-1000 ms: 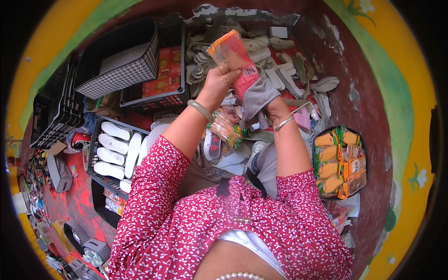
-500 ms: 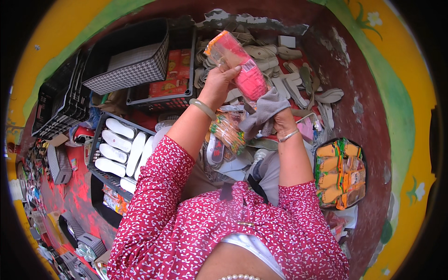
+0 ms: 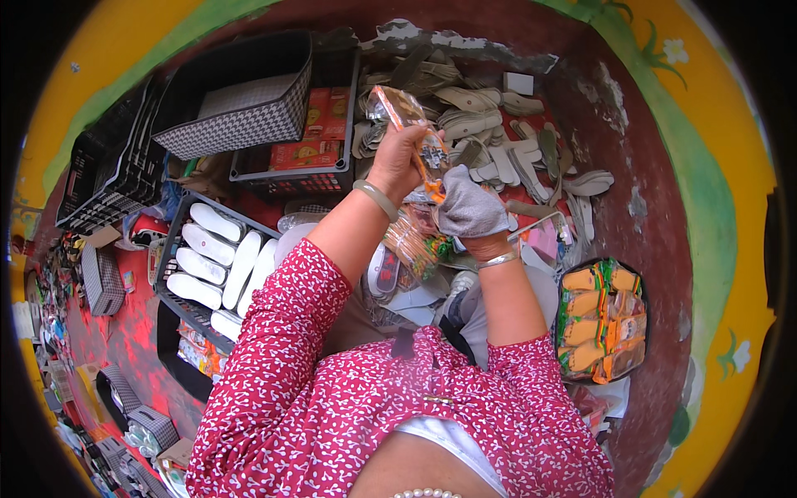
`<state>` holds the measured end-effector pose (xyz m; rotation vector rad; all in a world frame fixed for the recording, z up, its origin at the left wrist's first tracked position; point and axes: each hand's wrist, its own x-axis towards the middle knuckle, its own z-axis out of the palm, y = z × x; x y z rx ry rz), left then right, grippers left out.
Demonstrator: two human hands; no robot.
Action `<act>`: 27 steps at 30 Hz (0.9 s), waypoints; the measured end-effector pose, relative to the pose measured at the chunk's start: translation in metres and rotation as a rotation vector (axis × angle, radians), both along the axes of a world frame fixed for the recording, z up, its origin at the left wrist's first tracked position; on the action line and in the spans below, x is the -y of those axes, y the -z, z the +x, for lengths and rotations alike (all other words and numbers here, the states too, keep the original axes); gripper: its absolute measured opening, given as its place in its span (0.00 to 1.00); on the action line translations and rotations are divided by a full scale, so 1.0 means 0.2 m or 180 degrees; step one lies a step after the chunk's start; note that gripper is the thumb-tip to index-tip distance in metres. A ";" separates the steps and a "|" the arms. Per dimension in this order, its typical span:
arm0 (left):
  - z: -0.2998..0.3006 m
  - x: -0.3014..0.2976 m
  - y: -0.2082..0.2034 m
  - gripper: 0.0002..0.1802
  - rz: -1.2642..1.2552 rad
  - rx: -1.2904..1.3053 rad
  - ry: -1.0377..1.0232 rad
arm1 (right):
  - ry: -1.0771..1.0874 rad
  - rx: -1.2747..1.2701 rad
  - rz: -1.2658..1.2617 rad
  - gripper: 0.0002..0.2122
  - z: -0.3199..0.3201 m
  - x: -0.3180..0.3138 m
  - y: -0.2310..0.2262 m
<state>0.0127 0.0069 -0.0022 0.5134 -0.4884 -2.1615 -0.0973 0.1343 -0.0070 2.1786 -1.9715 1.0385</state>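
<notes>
My left hand [image 3: 397, 162] grips a flat, clear plastic package with orange edges [image 3: 403, 108], tilted with its top end up and to the left. Its contents look brown, but glare on the film keeps me from naming them. A grey cloth [image 3: 473, 203] covers the fingers of my right hand [image 3: 488, 246], which is closed on it. The cloth touches the lower end of the package. Below my hands, a clear pack with tan and green contents [image 3: 407, 249] and a grey insole [image 3: 383, 272] lie by my lap.
Beyond my hands spreads a heap of grey insoles [image 3: 473, 124]. At left stand a crate [image 3: 191, 321] of white insoles [image 3: 201, 264] and a houndstooth basket [image 3: 249, 118] beside red boxes [image 3: 330, 112]. A black tray of orange-yellow packaged insoles [image 3: 584, 304] is at right, near the wall [image 3: 664, 249].
The package has turned over, from its pink side to its brown, orange-edged side, and come lower. My right hand with the cloth has shifted slightly left, the cloth now bunched over its fingers.
</notes>
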 end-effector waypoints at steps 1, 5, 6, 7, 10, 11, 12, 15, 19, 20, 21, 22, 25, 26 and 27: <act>0.02 0.02 0.00 0.16 0.0014 -0.0099 0.0033 | -0.0159 0.0066 0.0028 0.11 0.03 0.00 -0.04; 0.07 0.08 -0.02 0.23 -0.0133 -0.0428 0.0130 | -0.0623 0.1158 -0.0044 0.11 -0.05 -0.02 -0.08; 0.09 0.11 -0.01 0.24 -0.0187 -0.0504 0.0226 | -0.0527 0.2000 0.0495 0.11 -0.12 -0.04 -0.06; 0.11 0.12 -0.02 0.24 -0.0234 -0.0586 0.0330 | -0.0383 0.2776 0.0273 0.13 -0.17 -0.05 -0.06; 0.12 0.09 -0.06 0.23 -0.0199 -0.0393 0.0473 | -0.0116 0.3680 -0.0402 0.17 -0.25 -0.05 -0.10; 0.12 0.07 -0.07 0.24 -0.0227 -0.0343 0.0522 | -0.0172 0.3058 -0.0577 0.19 -0.25 -0.04 -0.18; 0.12 0.06 -0.05 0.25 -0.0341 -0.0449 0.0670 | -0.0224 0.2434 -0.0744 0.20 -0.26 -0.03 -0.22; 0.05 -0.02 -0.13 0.28 -0.0135 -0.0673 0.0999 | -0.0503 0.2983 -0.0016 0.25 -0.24 -0.01 -0.19; 0.01 -0.11 -0.11 0.30 -0.0191 -0.0808 0.1025 | -0.0428 -0.0064 -0.0541 0.27 0.05 0.03 -0.20; -0.03 -0.13 -0.08 0.31 -0.0104 -0.0556 0.0833 | -0.0276 0.0029 -0.0452 0.27 0.07 0.03 -0.15; -0.03 -0.14 -0.06 0.31 -0.0069 -0.0536 0.0936 | -0.0123 0.0123 -0.0363 0.27 0.08 0.04 -0.10; -0.04 -0.15 -0.07 0.31 -0.0034 -0.0526 0.1047 | 0.0037 0.0209 -0.0275 0.27 0.08 0.04 -0.07; -0.05 -0.23 -0.10 0.34 0.0061 -0.0064 0.1315 | 0.0416 0.0436 -0.0161 0.27 0.06 0.04 -0.04; -0.05 -0.26 -0.10 0.34 0.0053 0.0111 0.1429 | 0.0475 0.0490 -0.0220 0.27 0.05 0.04 -0.06; -0.05 -0.27 -0.10 0.35 0.0043 0.0284 0.1543 | 0.0532 0.0542 -0.0279 0.28 0.04 0.05 -0.09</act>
